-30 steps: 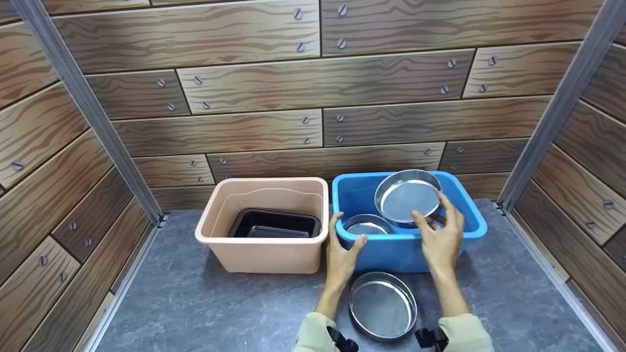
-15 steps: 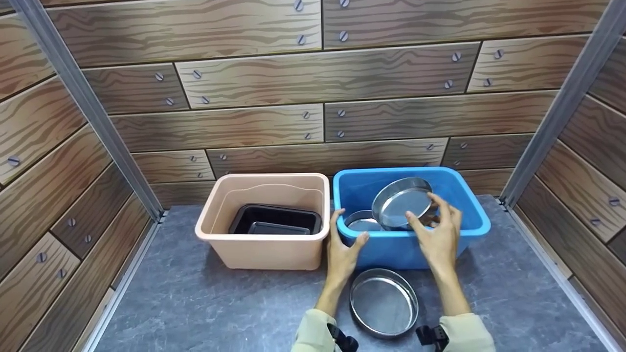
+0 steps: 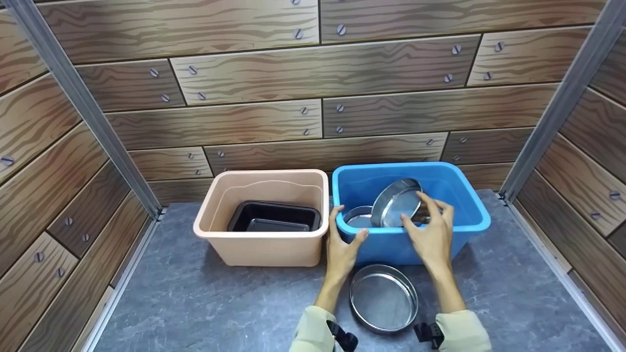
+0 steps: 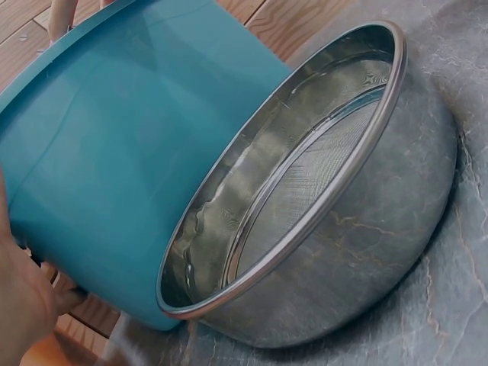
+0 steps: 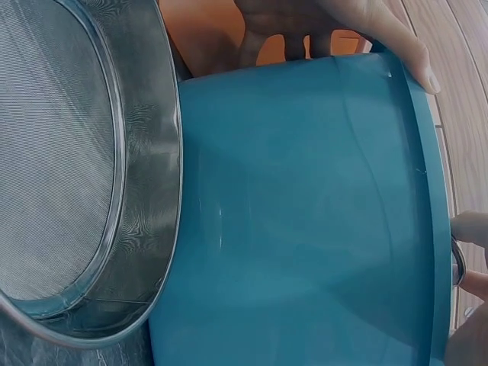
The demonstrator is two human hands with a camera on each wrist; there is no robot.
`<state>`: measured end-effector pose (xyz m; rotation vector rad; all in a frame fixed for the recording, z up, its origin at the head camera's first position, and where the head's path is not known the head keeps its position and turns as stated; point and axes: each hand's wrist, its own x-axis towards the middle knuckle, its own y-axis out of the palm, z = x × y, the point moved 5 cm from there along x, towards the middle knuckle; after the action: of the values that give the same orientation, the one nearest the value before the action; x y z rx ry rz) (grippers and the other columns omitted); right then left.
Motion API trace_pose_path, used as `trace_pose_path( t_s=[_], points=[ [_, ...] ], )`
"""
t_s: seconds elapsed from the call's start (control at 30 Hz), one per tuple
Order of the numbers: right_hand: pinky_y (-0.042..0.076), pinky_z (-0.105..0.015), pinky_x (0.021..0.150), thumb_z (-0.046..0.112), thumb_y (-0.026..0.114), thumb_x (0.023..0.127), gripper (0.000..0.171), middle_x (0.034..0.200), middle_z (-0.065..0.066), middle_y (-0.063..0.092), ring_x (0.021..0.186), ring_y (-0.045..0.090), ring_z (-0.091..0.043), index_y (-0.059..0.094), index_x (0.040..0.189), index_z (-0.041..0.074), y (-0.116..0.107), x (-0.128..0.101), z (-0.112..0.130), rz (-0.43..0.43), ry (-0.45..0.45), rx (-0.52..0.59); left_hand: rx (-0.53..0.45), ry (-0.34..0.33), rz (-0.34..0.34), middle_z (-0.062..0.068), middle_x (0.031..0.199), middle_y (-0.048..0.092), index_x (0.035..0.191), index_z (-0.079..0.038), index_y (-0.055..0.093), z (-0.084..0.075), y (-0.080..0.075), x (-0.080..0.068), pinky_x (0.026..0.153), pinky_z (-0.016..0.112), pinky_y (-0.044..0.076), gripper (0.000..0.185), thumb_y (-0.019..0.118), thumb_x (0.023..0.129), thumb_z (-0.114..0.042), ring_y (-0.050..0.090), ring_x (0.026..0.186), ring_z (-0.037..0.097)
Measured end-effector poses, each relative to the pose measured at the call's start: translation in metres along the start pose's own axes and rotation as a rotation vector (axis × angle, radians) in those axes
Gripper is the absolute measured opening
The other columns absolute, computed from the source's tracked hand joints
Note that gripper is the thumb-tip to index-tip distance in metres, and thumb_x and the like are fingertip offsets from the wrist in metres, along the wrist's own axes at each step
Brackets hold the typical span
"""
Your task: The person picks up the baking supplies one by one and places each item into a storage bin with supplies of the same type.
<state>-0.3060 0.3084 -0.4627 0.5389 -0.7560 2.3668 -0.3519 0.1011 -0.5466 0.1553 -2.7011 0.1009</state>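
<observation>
My right hand point(image 3: 433, 237) pinches the rim of a round metal sieve point(image 3: 393, 203), which tilts steeply inside the blue plastic bin point(image 3: 391, 250). Left of it in the bin, another round sieve point(image 3: 358, 218) shows partly above the front rim. Around the bin's front left corner, my left hand point(image 3: 342, 254) grips with the thumb on the front wall. A larger mesh sieve point(image 4: 313, 175) lies on the grey tabletop before the bin, between my forearms. The right wrist view shows the left hand point(image 5: 305, 23) at the bin's corner.
Beside the blue bin on the left stands a peach plastic bin point(image 3: 264, 252) with a black rectangular pan point(image 3: 274, 211) inside. Wood-patterned panels point(image 3: 254, 73) and metal posts point(image 3: 80, 102) enclose the grey marbled tabletop point(image 3: 210, 303) at the back and sides.
The sieve in my right hand has gone lower into the blue bin, shifted slightly left and tilted more steeply. My left hand keeps its place at the corner.
</observation>
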Motion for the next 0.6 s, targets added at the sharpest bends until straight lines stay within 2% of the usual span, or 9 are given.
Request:
trace_pose_path(
  t_s=[0.23,0.4,0.6],
  points=[
    [0.038,-0.044,0.091,0.008,0.080,0.076,0.058,0.125,-0.024,0.043,0.113,0.045,-0.035,0.061,0.131,0.010,0.0006,0.0003,0.0016,0.008,-0.034,0.005,0.002,-0.007,0.004,-0.006,0.145,0.045,0.143,-0.038,0.037,0.0007,-0.0001,0.0001,0.110,0.039,0.035,0.078,0.078,0.077,-0.045,0.045,0.130,0.014],
    [0.034,-0.054,0.099,0.006,0.078,0.075,0.058,0.129,-0.028,0.042,0.122,0.039,-0.042,0.061,0.131,0.008,0.0014,0.0006,0.0023,0.020,-0.047,-0.021,0.000,-0.025,0.006,-0.006,0.145,0.045,0.142,-0.042,0.037,0.0015,0.0000,-0.0006,0.109,0.039,0.035,0.078,0.078,0.076,-0.045,0.046,0.129,0.014],
    [0.032,-0.057,0.101,0.003,0.076,0.073,0.059,0.130,-0.028,0.042,0.124,0.036,-0.044,0.062,0.130,0.009,0.0018,0.0003,0.0018,0.028,-0.042,-0.032,0.006,-0.024,0.005,-0.006,0.146,0.045,0.142,-0.042,0.037,0.0015,-0.0009,-0.0008,0.110,0.038,0.034,0.078,0.079,0.076,-0.045,0.043,0.131,0.011]
  ],
)
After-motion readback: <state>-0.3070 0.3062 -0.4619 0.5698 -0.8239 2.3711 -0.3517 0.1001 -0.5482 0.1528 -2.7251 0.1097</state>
